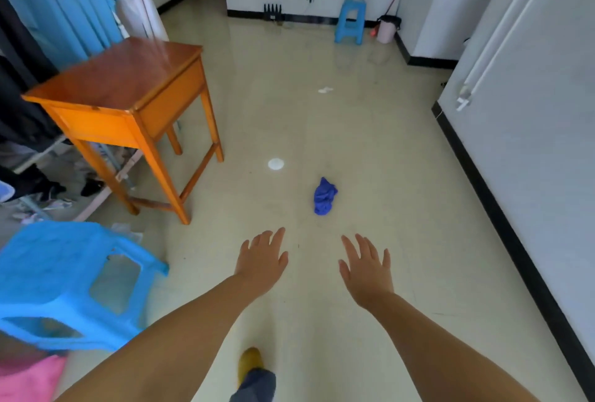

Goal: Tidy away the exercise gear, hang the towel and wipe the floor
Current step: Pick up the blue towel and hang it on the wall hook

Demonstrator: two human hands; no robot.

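A crumpled dark blue cloth (325,196) lies on the pale tiled floor in the middle of the room. My left hand (262,260) and my right hand (367,268) are stretched out in front of me with fingers spread, both holding nothing, a short way short of the cloth. A white round patch (276,164) shows on the floor beyond the cloth, to its left. A small white scrap (325,90) lies farther off. A pink cloth (30,379) shows at the bottom left corner.
An orange wooden table (125,92) stands at the left, with a blue plastic stool (61,282) on its side in front of it. Clothes hang at the far left. A second blue stool (350,20), a pink bin (387,29) and a mop stand by the far wall. My foot (249,364) is below.
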